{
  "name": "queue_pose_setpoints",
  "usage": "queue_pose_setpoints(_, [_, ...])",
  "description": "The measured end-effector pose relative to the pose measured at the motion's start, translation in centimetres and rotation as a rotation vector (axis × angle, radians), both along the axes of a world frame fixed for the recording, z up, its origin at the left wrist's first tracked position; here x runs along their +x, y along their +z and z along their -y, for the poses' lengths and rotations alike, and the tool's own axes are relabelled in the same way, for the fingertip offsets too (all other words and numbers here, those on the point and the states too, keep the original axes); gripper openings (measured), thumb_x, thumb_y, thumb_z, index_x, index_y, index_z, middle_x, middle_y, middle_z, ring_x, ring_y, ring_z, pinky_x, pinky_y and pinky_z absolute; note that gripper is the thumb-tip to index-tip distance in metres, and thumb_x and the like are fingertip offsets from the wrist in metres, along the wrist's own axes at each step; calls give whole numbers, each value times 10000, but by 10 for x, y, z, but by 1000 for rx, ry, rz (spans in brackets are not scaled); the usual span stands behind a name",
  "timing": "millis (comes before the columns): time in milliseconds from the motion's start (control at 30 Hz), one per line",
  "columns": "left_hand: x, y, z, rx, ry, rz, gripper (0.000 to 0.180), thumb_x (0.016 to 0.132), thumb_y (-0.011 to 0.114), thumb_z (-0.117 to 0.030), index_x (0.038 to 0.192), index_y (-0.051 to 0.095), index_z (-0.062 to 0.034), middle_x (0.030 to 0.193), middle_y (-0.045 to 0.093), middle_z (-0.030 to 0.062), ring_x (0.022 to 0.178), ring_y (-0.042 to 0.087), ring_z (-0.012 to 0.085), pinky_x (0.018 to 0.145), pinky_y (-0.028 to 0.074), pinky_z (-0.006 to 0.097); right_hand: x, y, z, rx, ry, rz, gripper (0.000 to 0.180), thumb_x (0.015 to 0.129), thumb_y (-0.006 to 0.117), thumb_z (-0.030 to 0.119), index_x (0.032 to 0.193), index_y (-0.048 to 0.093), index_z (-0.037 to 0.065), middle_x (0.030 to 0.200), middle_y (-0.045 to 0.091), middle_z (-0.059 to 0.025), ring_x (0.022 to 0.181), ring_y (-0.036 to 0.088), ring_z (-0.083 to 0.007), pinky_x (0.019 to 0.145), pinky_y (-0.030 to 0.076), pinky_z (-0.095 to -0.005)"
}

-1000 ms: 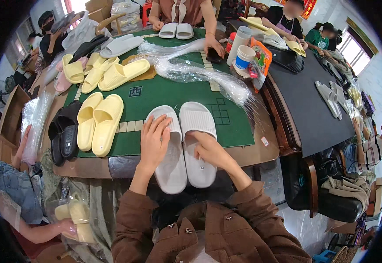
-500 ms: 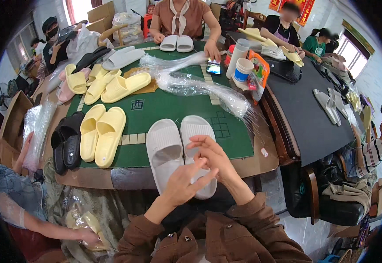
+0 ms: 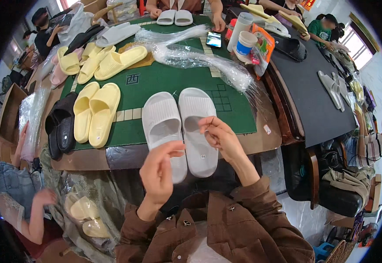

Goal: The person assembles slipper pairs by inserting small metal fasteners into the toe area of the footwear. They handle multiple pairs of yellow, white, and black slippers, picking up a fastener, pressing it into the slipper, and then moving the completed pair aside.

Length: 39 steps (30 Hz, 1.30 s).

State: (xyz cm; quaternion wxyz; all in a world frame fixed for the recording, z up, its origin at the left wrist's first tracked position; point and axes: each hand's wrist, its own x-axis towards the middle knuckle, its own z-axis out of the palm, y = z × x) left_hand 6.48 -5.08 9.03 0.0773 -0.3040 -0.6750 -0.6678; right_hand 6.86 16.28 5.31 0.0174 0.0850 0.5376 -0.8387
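Note:
A pair of light grey slides lies in front of me at the table's near edge, toes pointing away: the left slide [image 3: 160, 125] and the right slide [image 3: 199, 153]. My left hand [image 3: 159, 168] hovers over the heel of the left slide, fingers bent and thumb apart, with nothing in it. Over the right slide, near its strap, hangs my right hand [image 3: 221, 138], its fingers loosely curled and apart; no object shows in it. The hands are apart from each other. The slides' heels stick out past the table edge.
Yellow slides [image 3: 103, 116] and black slides [image 3: 64, 127] stand to the left on the green mat [image 3: 156, 79]. Clear plastic bags [image 3: 191, 59] lie beyond, beside a white tub [image 3: 245, 45] and a phone [image 3: 214, 39]. A co-worker's hand [image 3: 46, 197] is at lower left.
My hands have come apart, left hand moving left, right hand slightly right. The view has tilted, so the table sits higher. The co-worker's hand at lower left has risen from the bagged yellow slides.

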Motion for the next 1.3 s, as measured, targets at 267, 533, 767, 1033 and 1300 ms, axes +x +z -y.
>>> queue_pose_setpoints(267, [-11, -3, 28, 334, 53, 167, 205, 1016, 392, -83, 1113, 533, 29, 1043, 635, 166, 877, 635, 211, 781, 529, 327, 23, 3, -20, 246, 241, 35, 270, 840, 367, -15, 1017, 567, 24, 857, 517, 10, 568, 320, -28, 508, 269, -186])
queue_pose_setpoints(533, [-21, -21, 26, 378, 175, 241, 344, 1012, 424, -105, 1335, 361, -3, 943, 654, 135, 865, 600, 177, 836, 486, 341, 31, 5, -16, 602, 385, 6, 202, 823, 381, 5, 901, 567, 8, 825, 544, -16, 737, 468, -109, 685, 408, -258])
queue_pose_setpoints(767, [-25, -31, 33, 395, 275, 416, 548, 987, 460, -58, 1474, 207, -68, 938, 643, 143, 587, 533, 85, 523, 434, 207, 31, 2, -23, 589, 362, 38, 183, 831, 401, 22, 902, 569, 11, 843, 556, -17, 769, 475, -111, 714, 416, -261])
queue_pose_setpoints(1033, [-13, -41, 20, 10, -153, 733, 572, 955, 468, -31, 1455, 191, -24, 826, 661, 100, 477, 423, 28, 431, 325, 174, 18, 20, -1, 522, 479, -3, 262, 898, 404, 2, 1071, 600, 14, 962, 569, -14, 781, 505, -79, 707, 446, -243])
queue_pose_setpoints(1300, [-17, -52, 8, -92, -167, 578, 174, 971, 460, -72, 1142, 468, -40, 753, 626, 40, 506, 313, -5, 454, 246, 163, 10, 11, 20, 364, 305, -40, 391, 900, 401, -53, 1278, 470, 20, 1130, 570, -88, 738, 572, -109, 709, 521, -263])
